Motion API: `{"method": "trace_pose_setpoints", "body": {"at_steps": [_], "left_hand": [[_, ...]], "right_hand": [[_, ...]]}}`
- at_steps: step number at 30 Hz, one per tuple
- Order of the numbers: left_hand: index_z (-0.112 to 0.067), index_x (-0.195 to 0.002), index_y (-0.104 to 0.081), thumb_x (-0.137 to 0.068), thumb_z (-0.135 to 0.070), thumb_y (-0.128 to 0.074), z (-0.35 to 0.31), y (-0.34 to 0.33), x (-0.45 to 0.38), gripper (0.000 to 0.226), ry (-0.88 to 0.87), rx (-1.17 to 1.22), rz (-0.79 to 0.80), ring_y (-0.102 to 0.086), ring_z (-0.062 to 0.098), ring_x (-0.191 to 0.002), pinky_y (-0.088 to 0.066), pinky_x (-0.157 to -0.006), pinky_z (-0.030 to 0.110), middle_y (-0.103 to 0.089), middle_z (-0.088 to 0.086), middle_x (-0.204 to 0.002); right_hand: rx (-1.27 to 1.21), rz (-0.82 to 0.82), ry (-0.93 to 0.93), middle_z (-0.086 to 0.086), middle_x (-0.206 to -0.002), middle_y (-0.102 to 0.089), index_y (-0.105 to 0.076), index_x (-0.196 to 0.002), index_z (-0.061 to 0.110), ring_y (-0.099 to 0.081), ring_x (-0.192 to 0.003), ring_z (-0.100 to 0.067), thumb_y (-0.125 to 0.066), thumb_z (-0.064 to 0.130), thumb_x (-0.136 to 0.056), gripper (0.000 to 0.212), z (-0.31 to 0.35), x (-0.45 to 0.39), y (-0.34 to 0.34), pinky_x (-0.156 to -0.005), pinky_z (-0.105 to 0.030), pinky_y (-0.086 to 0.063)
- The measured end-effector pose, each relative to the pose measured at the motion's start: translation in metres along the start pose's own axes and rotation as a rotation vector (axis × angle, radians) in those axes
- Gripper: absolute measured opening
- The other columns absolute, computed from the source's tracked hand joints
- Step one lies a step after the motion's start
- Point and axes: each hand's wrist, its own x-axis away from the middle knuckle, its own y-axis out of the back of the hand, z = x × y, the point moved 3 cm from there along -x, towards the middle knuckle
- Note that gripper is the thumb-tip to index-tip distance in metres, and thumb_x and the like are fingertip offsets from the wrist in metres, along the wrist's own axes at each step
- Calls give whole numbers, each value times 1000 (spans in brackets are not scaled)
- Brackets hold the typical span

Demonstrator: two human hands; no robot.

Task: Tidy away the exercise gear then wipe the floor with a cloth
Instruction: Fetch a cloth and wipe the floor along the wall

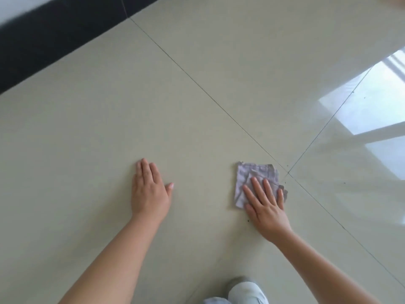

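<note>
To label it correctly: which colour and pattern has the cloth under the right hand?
The cloth is pale lilac-grey with a faint check, seen in the head view.

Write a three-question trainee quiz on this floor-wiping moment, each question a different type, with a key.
1. True or false: the right hand presses the folded cloth flat against the tiled floor.
2. Multiple choice: the left hand is (A) gripping the cloth, (B) resting flat on bare floor, apart from the cloth, (C) lifted in the air.
3. Fill in: the cloth lies just short of the point where the grout lines ____.

Key: 1 true; 2 B; 3 cross. The right hand's fingers lie straight over the cloth's near part, not curled round it. Small dark specks sit near that crossing.
</note>
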Motion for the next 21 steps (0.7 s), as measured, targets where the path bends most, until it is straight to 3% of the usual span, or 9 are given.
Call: {"method": "trace_pose_setpoints", "body": {"at_steps": [2, 4, 7, 9, 12, 14, 16, 17, 21], "left_hand": [[17, -138, -25, -89, -22, -60, -2, -1, 0, 73, -24, 3, -14, -16, 44, -142, -16, -117, 47, -18, 35, -149], [23, -131, -35, -80, -17, -72, -2, -4, -2, 75, 2, -9, 44, -29, 50, -135, -28, -110, 53, -30, 41, -141], [27, -117, -48, -62, -14, -85, -6, 1, -2, 78, -38, -69, 73, -47, 57, -118, -42, -94, 59, -46, 46, -126], [18, -139, -25, -88, -27, -62, -7, 9, 0, 77, -10, -77, 128, -20, 45, -141, -23, -115, 46, -19, 36, -149], [0, -148, -5, -99, -37, -33, 1, 24, 0, 68, -36, -24, 151, 0, 26, -148, -6, -120, 31, 3, 17, -158], [-6, -149, -10, -100, -33, -35, 6, 42, 4, 62, -109, 55, 155, -6, 18, -148, -9, -118, 27, -3, 8, -159], [-10, -149, -17, -99, -27, -40, 13, 68, 9, 57, -134, 169, 155, -14, 12, -146, -13, -116, 22, -13, 2, -159], [-11, -148, -22, -98, -24, -43, 17, 83, 12, 55, -137, 220, 129, -19, 11, -145, -15, -115, 20, -20, 0, -157], [-10, -140, -41, -93, -16, -55, 22, 156, 41, 49, -125, 383, 38, -37, 13, -137, -23, -108, 17, -42, 3, -147]], "right_hand": [[-71, -5, -168, 9, -152, 17, -5, -149, 26, 22, -143, -15, 12, 67, -82, 80, -33, -9, 14, -117, -44, 11], [-164, -70, -279, 5, -159, 10, -9, -150, 26, 12, -147, -22, -14, 43, -100, 53, -39, -38, 40, -117, -48, 7], [-280, -151, -319, 4, -160, 3, -12, -150, 23, 8, -148, -24, -19, 31, -103, 48, -15, -75, 65, -118, -46, 5], [-246, -143, -269, 5, -160, 0, -14, -150, 21, 7, -148, -22, -18, 28, -103, 47, 14, -80, 67, -119, -44, 4], [-252, -220, -60, -1, -154, -30, -39, -142, 16, -20, -146, -23, -17, 33, -100, 50, 68, -63, 58, -116, -44, -17], [-393, -392, 25, -8, -117, -68, -62, -118, 8, -60, -113, -28, -24, 29, -97, 48, 95, -46, 65, -87, -36, -44], [-585, -374, -30, 3, -69, -59, -60, -95, 2, -54, -69, -27, -33, 19, -100, 32, 107, -35, 82, -64, -28, -34], [-616, -304, -34, 3, -60, -47, -54, -88, 4, -45, -63, -26, -35, 17, -100, 26, 112, -29, 93, -62, -28, -29], [-600, -168, -6, -16, -81, -60, -49, -114, 8, -48, -74, -24, -32, 23, -101, 26, 132, 13, 155, -62, -27, -35]]}}
